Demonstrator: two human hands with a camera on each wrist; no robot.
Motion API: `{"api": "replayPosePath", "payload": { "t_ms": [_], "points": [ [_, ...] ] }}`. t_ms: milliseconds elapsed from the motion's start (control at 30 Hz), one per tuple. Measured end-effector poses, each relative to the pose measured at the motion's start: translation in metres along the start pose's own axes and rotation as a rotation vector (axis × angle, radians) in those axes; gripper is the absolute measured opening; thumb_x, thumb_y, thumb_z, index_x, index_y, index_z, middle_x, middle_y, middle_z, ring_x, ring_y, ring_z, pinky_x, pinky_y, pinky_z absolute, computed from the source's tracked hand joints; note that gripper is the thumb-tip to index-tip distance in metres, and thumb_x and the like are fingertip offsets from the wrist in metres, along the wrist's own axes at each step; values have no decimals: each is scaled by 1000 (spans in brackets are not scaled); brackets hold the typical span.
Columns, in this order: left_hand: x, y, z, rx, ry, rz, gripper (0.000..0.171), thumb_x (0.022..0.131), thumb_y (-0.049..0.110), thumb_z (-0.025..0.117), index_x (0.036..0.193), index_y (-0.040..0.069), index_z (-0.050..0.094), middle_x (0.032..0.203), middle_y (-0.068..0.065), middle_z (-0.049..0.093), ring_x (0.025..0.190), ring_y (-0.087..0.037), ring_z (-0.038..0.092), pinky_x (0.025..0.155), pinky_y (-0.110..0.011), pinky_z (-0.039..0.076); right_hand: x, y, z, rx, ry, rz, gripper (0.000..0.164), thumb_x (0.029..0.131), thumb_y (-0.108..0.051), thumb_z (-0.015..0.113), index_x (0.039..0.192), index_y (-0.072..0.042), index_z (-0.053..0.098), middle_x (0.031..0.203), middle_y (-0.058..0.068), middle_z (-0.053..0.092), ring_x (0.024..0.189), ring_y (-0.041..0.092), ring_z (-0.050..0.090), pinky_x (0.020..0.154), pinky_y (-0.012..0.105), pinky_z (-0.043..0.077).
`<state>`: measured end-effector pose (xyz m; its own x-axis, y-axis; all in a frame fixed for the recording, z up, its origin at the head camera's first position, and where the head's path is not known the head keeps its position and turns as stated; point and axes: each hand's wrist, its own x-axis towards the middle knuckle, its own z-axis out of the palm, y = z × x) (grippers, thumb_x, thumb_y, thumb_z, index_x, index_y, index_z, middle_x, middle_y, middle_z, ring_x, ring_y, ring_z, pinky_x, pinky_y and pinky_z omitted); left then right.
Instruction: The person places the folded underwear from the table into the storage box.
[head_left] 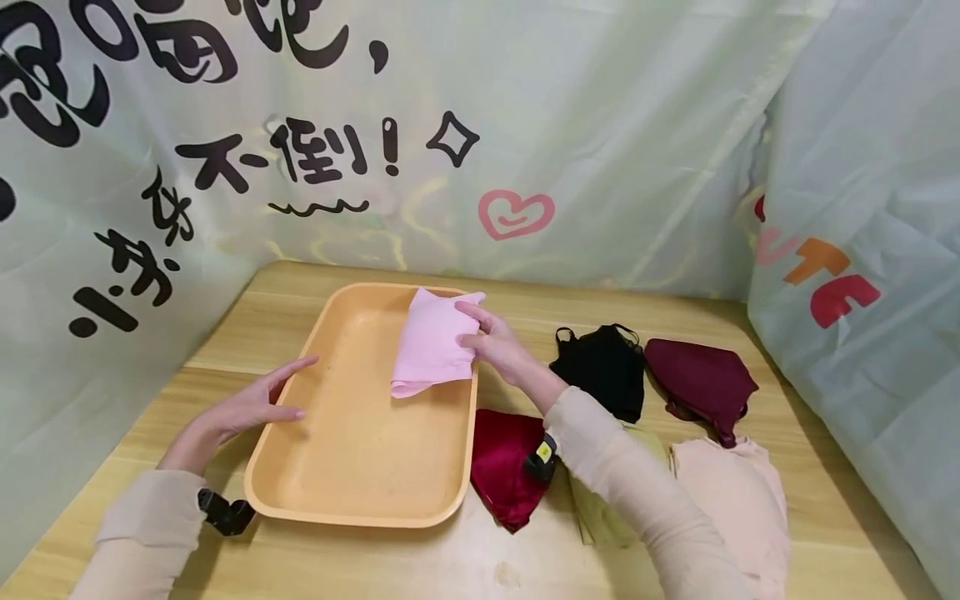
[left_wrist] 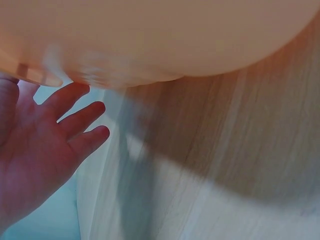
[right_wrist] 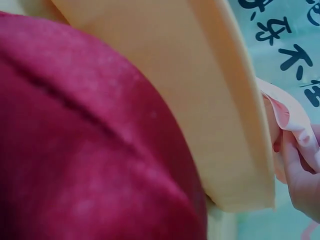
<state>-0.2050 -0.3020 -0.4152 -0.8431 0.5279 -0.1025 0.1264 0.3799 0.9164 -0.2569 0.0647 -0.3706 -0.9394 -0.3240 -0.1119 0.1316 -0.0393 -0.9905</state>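
In the head view a shallow orange plastic tray (head_left: 360, 520) sits on the table. A folded pink cloth (head_left: 435, 342), perhaps a garment, is at the tray's upper right, over its inside and right rim. My right hand (head_left: 502, 342) pinches the cloth's right edge between thumb and fingers; the right wrist view shows the pink fabric (right_wrist: 295, 117) in those fingers beyond the tray wall. At the tray's left rim is my left hand (head_left: 247, 404), fingers spread and thumb reaching over the edge. In the left wrist view its fingers (left_wrist: 82, 120) are apart and extended, close to the tray's side.
Right of the tray lie a dark red satiny garment (head_left: 506, 467), a black strappy top (head_left: 603, 371), a burgundy garment (head_left: 701, 375), an olive-green cloth (head_left: 603, 508) and a pale pink garment (head_left: 738, 500). My right forearm crosses above some. Printed curtains (head_left: 637, 150) hang behind the table.
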Motion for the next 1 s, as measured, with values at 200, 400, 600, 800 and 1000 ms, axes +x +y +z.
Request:
{"api": "replayPosePath", "payload": {
  "t_ms": [200, 400, 600, 800, 1000],
  "points": [
    [-4, -4, 2, -1, -9, 8, 76, 84, 1, 59, 144, 1, 14, 148, -26, -6, 131, -44, -9, 107, -28, 14, 7, 11, 8, -136, 26, 0, 57, 83, 10, 54, 136, -8, 43, 133, 20, 41, 85, 16, 51, 61, 20, 46],
    [-3, -4, 3, -1, -5, 12, 75, 84, 2, 59, 145, 2, 15, 149, -25, -4, 131, -43, -9, 88, -1, 19, 8, 9, 11, -381, 23, -78, 54, 82, 10, 55, 133, -5, 46, 134, 16, 45, 82, 19, 50, 57, 20, 41],
    [-5, 1, 0, -1, -3, 37, 76, 83, 1, 59, 143, -2, 13, 148, -28, -3, 130, -44, -7, 86, -1, 21, 12, 4, 17, -673, -19, -146, 53, 83, 3, 57, 134, -1, 44, 136, 16, 44, 98, 24, 50, 78, 26, 43],
    [0, 2, -2, -5, -2, 46, 75, 83, 0, 59, 143, -2, 13, 147, -29, -3, 130, -44, -4, 87, -2, 23, 17, -6, 14, -756, -35, -114, 52, 85, -3, 59, 135, -1, 42, 120, 22, 53, 79, 20, 48, 71, 25, 42],
    [3, -2, 1, -8, -4, 59, 75, 84, 0, 59, 143, -2, 14, 148, -28, -3, 131, -41, -9, 86, 0, 19, 22, -14, 9, -923, -81, -109, 52, 85, -7, 61, 133, 1, 43, 125, 19, 53, 95, 22, 52, 86, 30, 42]
  ]
}}
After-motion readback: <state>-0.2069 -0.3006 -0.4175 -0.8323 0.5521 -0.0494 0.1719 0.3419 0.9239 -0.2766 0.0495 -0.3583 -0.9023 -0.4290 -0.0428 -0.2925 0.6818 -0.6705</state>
